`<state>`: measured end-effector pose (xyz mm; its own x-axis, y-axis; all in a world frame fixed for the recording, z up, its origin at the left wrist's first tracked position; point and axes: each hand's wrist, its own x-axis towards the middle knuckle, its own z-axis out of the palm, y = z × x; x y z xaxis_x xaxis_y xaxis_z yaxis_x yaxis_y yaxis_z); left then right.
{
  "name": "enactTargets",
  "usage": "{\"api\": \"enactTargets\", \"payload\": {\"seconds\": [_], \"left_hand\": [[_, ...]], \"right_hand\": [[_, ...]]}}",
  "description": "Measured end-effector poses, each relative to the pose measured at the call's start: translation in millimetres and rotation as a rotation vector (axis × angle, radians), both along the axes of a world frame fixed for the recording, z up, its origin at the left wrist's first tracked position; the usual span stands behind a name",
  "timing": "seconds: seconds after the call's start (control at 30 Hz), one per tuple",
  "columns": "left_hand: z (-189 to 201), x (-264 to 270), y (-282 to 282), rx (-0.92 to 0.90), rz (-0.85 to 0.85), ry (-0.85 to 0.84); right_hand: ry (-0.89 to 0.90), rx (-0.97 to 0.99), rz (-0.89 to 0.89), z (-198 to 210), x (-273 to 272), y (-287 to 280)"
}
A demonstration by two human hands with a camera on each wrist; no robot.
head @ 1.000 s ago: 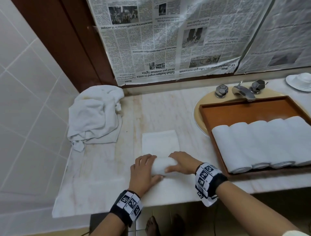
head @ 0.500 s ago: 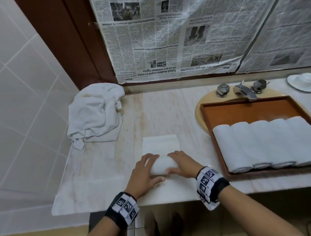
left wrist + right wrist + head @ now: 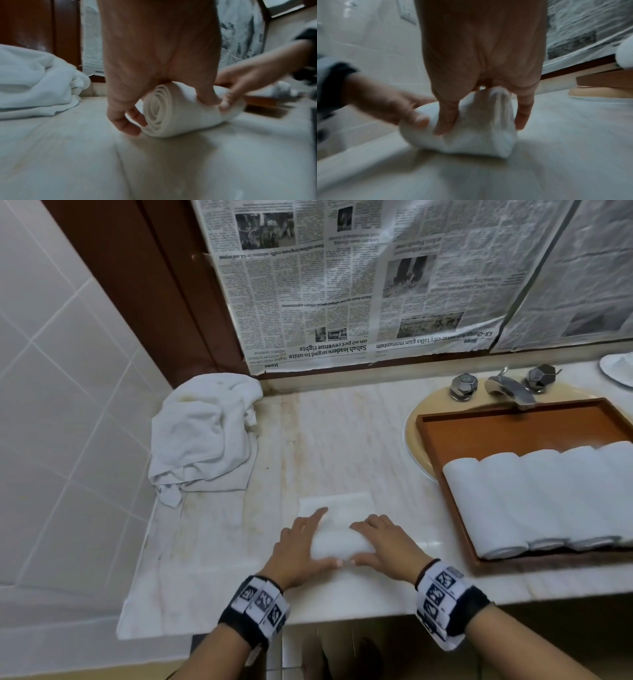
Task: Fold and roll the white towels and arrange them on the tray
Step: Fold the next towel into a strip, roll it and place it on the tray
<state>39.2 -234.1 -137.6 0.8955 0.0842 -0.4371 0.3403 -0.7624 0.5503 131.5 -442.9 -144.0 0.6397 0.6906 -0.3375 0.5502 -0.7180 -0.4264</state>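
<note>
Both hands lie palm-down on the half-rolled towel (image 3: 340, 544) at the counter's (image 3: 342, 440) near edge. The left hand (image 3: 297, 546) and right hand (image 3: 385, 546) each curl over one end, thumbs tucked behind, fingers over the top. The unrolled flap lies flat just beyond the fingertips, the tray (image 3: 507, 436) well to the right.
</note>
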Motion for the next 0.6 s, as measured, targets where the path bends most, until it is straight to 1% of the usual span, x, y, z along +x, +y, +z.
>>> {"api": "enactTargets", "payload": {"seconds": [0.07, 0.1, 0.17, 0.2, 0.23, 0.27, 0.3, 0.33, 0.37, 0.4, 0.43, 0.47, 0.53, 0.6], "left_hand": [[-5.5, -16.4, -9.0, 0.12, -0.022, -0.162], [-7.9, -23.2, -13.2, 0.178, -0.039, -0.21], [-12.6, -31.3, -17.9, 0.236, -0.041, -0.22], [-13.5, -31.6, -18.2, 0.244, -0.039, -0.203], [-13.6, -29.1, -16.9, 0.233, -0.038, -0.173], [-13.0, -24.4, -14.0, 0.197, -0.03, -0.129], [-10.9, -17.6, -10.8, 0.144, -0.015, -0.073], [-9.2, -10.0, -6.6, 0.093, 0.009, -0.019], [-7.6, -2.9, -2.6, 0.054, 0.03, 0.026], [-6.2, 3.4, 0.3, 0.032, 0.042, 0.06], [-5.5, 7.5, 1.6, 0.024, 0.042, 0.085], [-5.2, 10.1, 1.5, 0.028, 0.039, 0.099], [-5.6, 9.4, -2.3, 0.047, 0.048, 0.095], [-4.1, 0.4, -8.6, 0.03, 0.064, 0.047]], "right_hand": [[0.173, 0.012, -0.007, 9.8, 13.8, 2.4], [0.242, 0.017, -0.001, 14.4, 18.2, 2.2], [0.344, 0.021, 0.004, 17.6, 18.8, -0.5], [0.357, 0.021, -0.008, 16.9, 15.3, -2.8], [0.308, 0.024, -0.025, 14.7, 8.9, -4.7], [0.163, 0.026, -0.044, 10.0, 0.2, -6.6], [-0.047, 0.04, -0.073, 5.5, -9.6, -8.3], [-0.212, 0.06, -0.091, 0.9, -19.0, -8.3], [-0.323, 0.103, -0.095, -4.1, -26.2, -8.0], [-0.375, 0.151, -0.098, -7.5, -29.8, -7.4], [-0.397, 0.191, -0.091, -11.1, -30.7, -7.4], [-0.382, 0.192, -0.064, -13.9, -28.5, -7.6], [-0.334, 0.118, -0.003, -13.3, -19.3, -7.3], [-0.256, 0.006, 0.051, -5.1, -6.1, -4.9]]}}
